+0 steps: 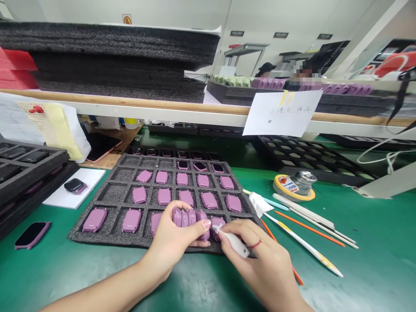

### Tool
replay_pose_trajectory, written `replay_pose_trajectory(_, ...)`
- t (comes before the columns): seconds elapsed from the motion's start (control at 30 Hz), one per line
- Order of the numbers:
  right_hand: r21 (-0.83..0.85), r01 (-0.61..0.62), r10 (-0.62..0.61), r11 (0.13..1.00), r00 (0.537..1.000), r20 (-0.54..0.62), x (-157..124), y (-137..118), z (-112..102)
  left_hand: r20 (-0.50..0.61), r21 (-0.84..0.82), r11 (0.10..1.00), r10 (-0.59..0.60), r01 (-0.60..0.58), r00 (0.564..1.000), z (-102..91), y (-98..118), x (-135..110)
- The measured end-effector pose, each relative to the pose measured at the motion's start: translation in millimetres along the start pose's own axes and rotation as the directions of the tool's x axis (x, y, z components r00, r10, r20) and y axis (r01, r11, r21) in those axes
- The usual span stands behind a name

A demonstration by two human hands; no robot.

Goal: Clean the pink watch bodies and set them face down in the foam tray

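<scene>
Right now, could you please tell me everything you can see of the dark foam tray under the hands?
The dark grey foam tray lies flat on a green mat. Its rough, spongy surface is cut into rows of square cells. Most cells hold a purple watch casing; three at the back show a black face, and some cells look empty. The left hand and right hand are over its front edge and hide part of it.

Bright, even light casts a soft shadow under the right hand [263,264]; frame edges bow.
</scene>
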State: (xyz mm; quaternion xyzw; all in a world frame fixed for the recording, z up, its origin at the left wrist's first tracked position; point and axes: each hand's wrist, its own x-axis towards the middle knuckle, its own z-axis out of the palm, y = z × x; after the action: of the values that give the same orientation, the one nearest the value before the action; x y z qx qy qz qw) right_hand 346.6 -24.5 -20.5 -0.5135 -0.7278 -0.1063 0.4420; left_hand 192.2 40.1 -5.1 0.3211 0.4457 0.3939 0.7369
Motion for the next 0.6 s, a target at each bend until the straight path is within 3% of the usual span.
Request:
replay_pose_trajectory(0.17,0.150,-0.035,0.042,0.988,0.998,-0.040,8,-11,3,-0.002,-0.001,1.000,0.009,-0.009,1.000,2.6,5,-2)
replay_pose_trajectory(0.33,0.162,-0.020,0.029,0.987,0.998,-0.052,6,-17,15,-0.014,0.028,0.999,0.045,-0.045,0.999,2.1,3,-2)
replay_pose_trajectory(0.6,0.178,-0.045,0.057,0.983,0.996,-0.064,7,-14,9,0.009,0.018,0.999,0.039,-0.039,0.999,0.8,4,-2)
